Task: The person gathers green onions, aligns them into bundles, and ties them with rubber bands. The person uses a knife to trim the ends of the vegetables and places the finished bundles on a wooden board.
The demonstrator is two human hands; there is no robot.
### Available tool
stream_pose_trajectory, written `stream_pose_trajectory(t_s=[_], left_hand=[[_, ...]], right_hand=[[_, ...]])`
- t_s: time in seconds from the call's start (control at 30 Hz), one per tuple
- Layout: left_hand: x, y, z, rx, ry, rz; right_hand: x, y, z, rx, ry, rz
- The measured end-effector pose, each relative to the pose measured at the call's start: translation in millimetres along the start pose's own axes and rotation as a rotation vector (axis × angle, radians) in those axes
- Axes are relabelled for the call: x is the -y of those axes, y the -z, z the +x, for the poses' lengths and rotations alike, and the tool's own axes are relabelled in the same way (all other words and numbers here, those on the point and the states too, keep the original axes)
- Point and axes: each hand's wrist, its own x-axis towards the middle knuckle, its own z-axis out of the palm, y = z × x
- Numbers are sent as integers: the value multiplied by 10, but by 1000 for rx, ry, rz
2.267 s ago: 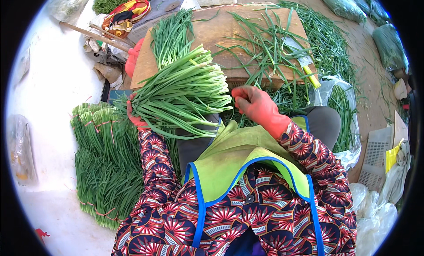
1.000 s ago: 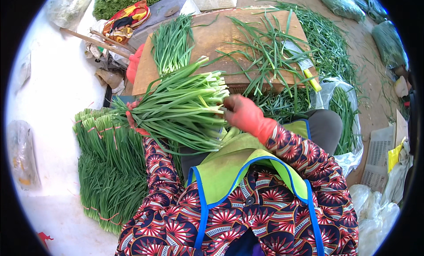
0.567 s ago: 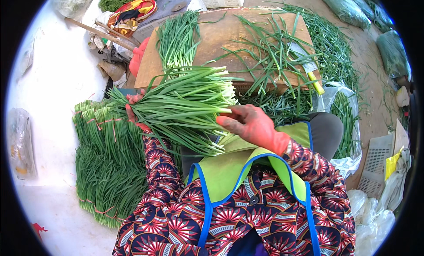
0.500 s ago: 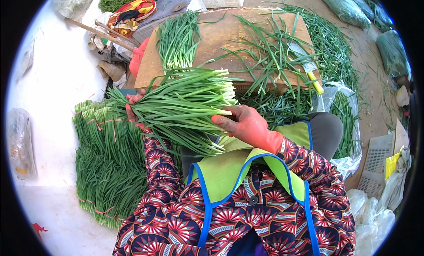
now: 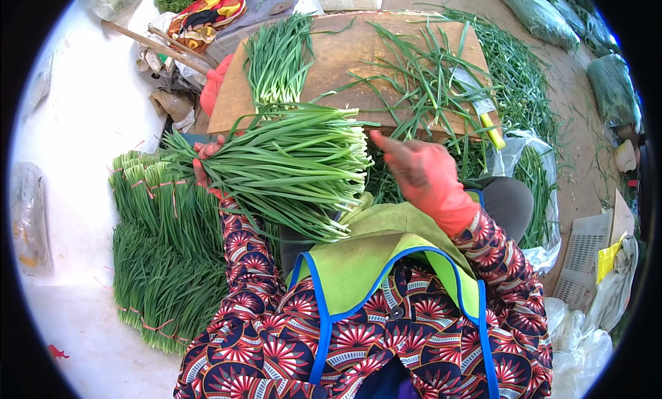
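Observation:
My left hand [image 5: 205,161] in a red glove is wrapped round a large loose bunch of green garlic chives [image 5: 283,168], leaves to the left, pale cut stems to the right. My right hand [image 5: 420,175], also gloved and somewhat blurred, is off the bunch just right of the stem ends, index finger stretched toward upper left, with nothing visible in it. Behind them stands a wooden board [image 5: 341,58] holding a smaller chive pile [image 5: 279,61] at left, scattered leaves [image 5: 431,82] at right and a yellow-handled blade [image 5: 489,130]. Banded chive bundles [image 5: 162,275] are stacked to my left.
Loose green trimmings [image 5: 517,75] heap beyond the board's right side, with an open plastic bag [image 5: 545,251] below. Several filled green bags [image 5: 607,92] line the right. Wooden poles [image 5: 152,49] and coloured cloths [image 5: 200,23] lie at back left; a plastic crate [image 5: 579,268] is at right.
My right hand, at the stem ends half a second ago, has come away and moved up and to the right. My left hand keeps its hold on the bunch.

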Motion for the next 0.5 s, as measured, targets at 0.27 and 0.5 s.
stream_pose_trajectory(t_s=[0.27,0.5], left_hand=[[291,-173,30,200,44,855],[419,-195,48,162,69,626]], right_hand=[[94,-258,295,172,174,-193],[-783,-246,-236,184,-303,-428]])
